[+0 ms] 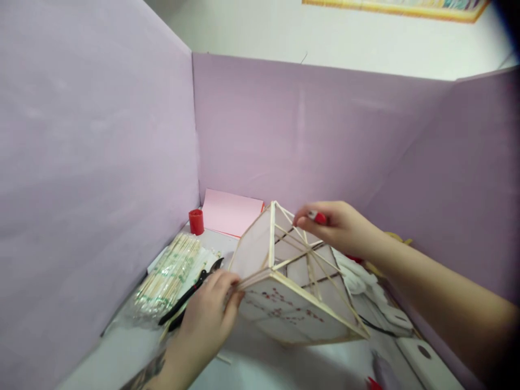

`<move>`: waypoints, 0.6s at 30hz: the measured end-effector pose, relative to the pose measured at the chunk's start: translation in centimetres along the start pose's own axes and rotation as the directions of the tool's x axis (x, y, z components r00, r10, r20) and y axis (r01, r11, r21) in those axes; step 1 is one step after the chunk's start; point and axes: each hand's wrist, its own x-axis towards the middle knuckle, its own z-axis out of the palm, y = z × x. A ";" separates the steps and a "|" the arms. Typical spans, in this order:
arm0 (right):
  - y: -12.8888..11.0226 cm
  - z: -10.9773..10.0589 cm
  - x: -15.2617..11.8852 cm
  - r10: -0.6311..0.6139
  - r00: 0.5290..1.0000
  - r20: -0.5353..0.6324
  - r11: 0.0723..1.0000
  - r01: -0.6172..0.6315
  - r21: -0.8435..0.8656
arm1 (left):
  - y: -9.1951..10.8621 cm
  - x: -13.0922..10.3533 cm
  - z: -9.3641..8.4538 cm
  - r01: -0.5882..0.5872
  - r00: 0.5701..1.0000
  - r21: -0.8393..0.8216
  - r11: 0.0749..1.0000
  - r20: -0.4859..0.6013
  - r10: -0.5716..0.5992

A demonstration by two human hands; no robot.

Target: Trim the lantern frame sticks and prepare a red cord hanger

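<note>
A box-shaped lantern [284,317] of thin wooden sticks and white paper is tilted in front of me, its nearest panel painted with red blossoms on branches. Crossed sticks [311,249] span its open side. My left hand [209,306] pinches the lantern's left corner between thumb and fingers. Over the far upper edge, my right hand [335,225] is closed around a small red-and-white object [317,217]; most of it is hidden in the fist, so its kind cannot be made out. The right fingertips are close to the sticks; whether they touch is unclear.
Left of the lantern lie plastic-wrapped bundles of wooden sticks [168,273] and black-handled pruning shears [190,292]. Behind stand a red roll [196,221] and pink paper [231,211]. White cloth [359,279] and a white device [426,360] lie right. Lilac panels [325,135] enclose the table.
</note>
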 end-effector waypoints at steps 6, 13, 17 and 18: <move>-2.5 0.1 -7.6 -0.202 0.979 -0.027 0.975 0.198 -0.104 | 3.2 1.0 0.9 -0.063 0.998 0.005 0.998 0.009 0.063; -0.8 -0.3 -10.5 -0.127 0.990 -0.062 0.983 0.117 -0.139 | 4.7 0.2 3.0 -0.147 0.981 -0.148 0.978 -0.151 0.125; -0.6 -0.8 -12.4 -0.019 0.989 -0.149 0.995 0.003 -0.105 | 2.7 -0.6 4.5 0.337 0.838 -0.655 0.676 -0.118 -0.533; -0.5 -0.9 -12.9 0.016 0.984 -0.176 0.996 -0.031 -0.082 | 2.3 -0.3 4.8 0.437 0.785 -0.717 0.543 0.009 -0.619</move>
